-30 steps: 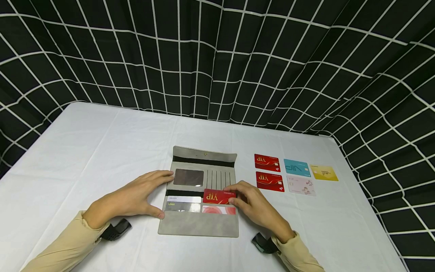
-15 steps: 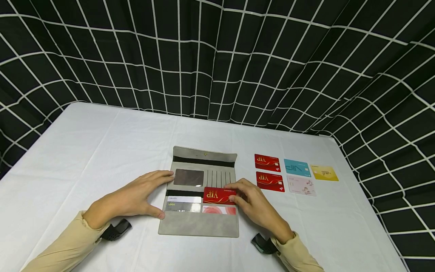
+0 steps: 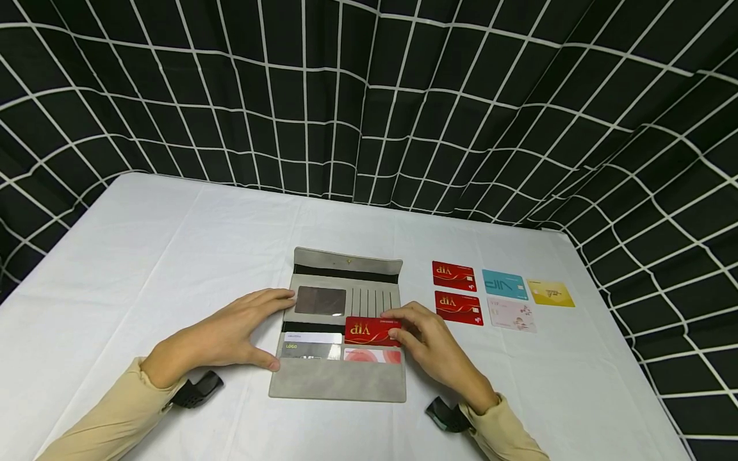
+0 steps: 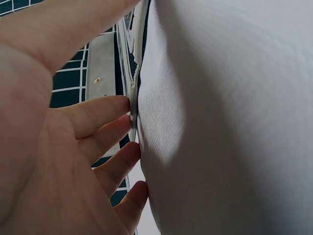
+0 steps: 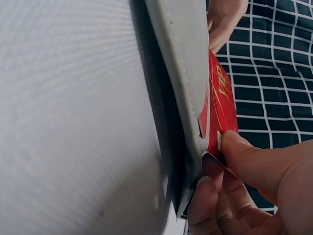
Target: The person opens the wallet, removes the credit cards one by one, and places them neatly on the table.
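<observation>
A grey wallet lies unfolded on the white table. My right hand pinches a red VIP card at its right end, thumb on the printed face, as the right wrist view shows. The card lies over the wallet's right-hand slots, above a white card with pink rings; whether its lower edge is inside a slot, I cannot tell. At the wallet's left edge my left hand rests with spread fingers, fingertips touching that edge. A grey LOGO card and a pale card fill the left slots.
To the right of the wallet lie two red VIP cards, a blue card, a yellow card and a pink flowered card. A black gridded curtain hangs behind the table.
The red card in my right hand has shifted slightly up, away from the lower card, and the fingers moved with it. My left hand has stayed still.
</observation>
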Tool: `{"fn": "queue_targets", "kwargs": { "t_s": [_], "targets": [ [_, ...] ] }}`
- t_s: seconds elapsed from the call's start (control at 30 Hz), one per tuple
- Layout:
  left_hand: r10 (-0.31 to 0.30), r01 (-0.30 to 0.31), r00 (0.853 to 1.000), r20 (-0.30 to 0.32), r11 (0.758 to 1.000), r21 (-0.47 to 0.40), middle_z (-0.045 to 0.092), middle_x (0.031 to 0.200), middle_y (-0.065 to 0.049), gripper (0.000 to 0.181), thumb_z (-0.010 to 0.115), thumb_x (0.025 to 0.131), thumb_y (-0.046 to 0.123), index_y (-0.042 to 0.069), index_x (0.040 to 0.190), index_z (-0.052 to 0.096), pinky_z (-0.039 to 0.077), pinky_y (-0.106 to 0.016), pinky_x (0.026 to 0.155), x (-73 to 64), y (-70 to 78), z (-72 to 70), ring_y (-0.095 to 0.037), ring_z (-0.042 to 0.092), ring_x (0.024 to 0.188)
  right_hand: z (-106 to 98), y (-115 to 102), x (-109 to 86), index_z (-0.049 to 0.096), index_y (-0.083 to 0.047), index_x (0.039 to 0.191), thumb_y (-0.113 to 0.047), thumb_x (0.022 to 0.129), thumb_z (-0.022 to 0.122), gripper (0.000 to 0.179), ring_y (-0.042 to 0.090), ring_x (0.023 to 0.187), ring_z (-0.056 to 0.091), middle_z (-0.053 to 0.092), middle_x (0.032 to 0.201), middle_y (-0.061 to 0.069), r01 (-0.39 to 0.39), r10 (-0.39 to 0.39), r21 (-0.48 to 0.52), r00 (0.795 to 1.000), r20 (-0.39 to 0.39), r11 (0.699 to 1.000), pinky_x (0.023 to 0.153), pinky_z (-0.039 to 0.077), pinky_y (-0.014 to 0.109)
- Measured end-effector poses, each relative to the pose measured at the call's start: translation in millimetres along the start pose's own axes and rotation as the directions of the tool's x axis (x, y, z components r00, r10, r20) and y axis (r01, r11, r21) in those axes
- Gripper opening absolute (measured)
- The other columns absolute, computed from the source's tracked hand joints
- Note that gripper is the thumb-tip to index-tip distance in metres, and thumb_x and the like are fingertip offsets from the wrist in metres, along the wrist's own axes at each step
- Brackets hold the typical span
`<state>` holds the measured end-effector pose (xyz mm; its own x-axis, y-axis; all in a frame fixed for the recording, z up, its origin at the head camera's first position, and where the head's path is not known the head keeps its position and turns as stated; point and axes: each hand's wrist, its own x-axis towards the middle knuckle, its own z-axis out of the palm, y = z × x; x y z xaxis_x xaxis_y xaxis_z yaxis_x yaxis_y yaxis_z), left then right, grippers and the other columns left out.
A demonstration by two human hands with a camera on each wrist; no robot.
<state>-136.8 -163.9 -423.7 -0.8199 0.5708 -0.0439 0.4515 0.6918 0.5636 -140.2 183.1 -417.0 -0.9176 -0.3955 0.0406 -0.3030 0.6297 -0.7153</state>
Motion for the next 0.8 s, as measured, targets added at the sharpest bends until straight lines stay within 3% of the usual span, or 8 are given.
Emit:
{"fn": "queue_targets", "kwargs": {
  "t_s": [0.2,0.4,0.5,0.57,0.8],
  "targets": [
    [0.003,-0.003,1.000,-0.004,1.000,0.006,0.040,0.156,-0.012,0.101,0.083,0.069,0.052,0.004,0.148,0.043,0.030,-0.061,0.116,0.4,0.1,0.3,-0.037,0.036,0.144,0.0,-0.4,0.0,0.072,-0.012,0.118,-0.008,0.088,0.072,0.030,0.012,0.095,0.062,0.068,0.107,0.000,0.013,-0.013,0.010,1.000,-0.017,1.000,0.082,0.057,0.022],
    [0.001,-0.001,1.000,-0.001,1.000,0.004,0.040,0.156,-0.012,0.101,0.083,0.069,0.052,0.004,0.148,0.043,0.030,-0.061,0.116,0.5,-0.4,0.4,-0.038,0.035,0.144,-1.8,-0.3,-0.3,0.070,-0.013,0.119,-0.011,0.084,0.077,0.036,0.010,0.077,0.057,0.069,0.093,-0.002,-0.011,0.011,-0.007,1.000,0.028,1.000,0.069,0.052,0.019],
    [0.000,0.000,1.000,0.002,1.000,0.001,0.040,0.156,-0.012,0.101,0.082,0.070,0.053,0.004,0.148,0.043,0.030,-0.062,0.116,0.5,-0.5,0.5,-0.038,0.035,0.144,-2.2,0.0,-0.4,0.070,-0.013,0.120,-0.011,0.083,0.078,0.037,0.009,0.073,0.057,0.071,0.094,0.000,-0.012,0.012,-0.013,0.999,0.039,1.000,0.066,0.052,0.019],
    [0.000,0.000,1.000,0.001,1.000,0.001,0.040,0.156,-0.012,0.101,0.083,0.069,0.053,0.004,0.148,0.043,0.030,-0.061,0.116,0.5,-0.5,0.6,-0.038,0.035,0.145,-2.4,-0.1,-0.4,0.070,-0.012,0.120,-0.010,0.083,0.078,0.037,0.009,0.074,0.059,0.073,0.097,0.001,-0.012,0.012,-0.016,1.000,0.029,1.000,0.068,0.053,0.019],
    [0.005,-0.005,1.000,-0.007,1.000,0.007,0.040,0.156,-0.011,0.100,0.084,0.069,0.051,0.004,0.148,0.043,0.030,-0.061,0.116,0.4,-0.6,0.6,-0.037,0.035,0.144,-5.0,-1.3,1.1,0.072,-0.014,0.118,-0.009,0.082,0.078,0.037,0.011,0.071,0.058,0.070,0.083,-0.003,-0.031,0.030,-0.010,0.999,-0.045,0.999,0.066,0.053,0.020]
  ]
}}
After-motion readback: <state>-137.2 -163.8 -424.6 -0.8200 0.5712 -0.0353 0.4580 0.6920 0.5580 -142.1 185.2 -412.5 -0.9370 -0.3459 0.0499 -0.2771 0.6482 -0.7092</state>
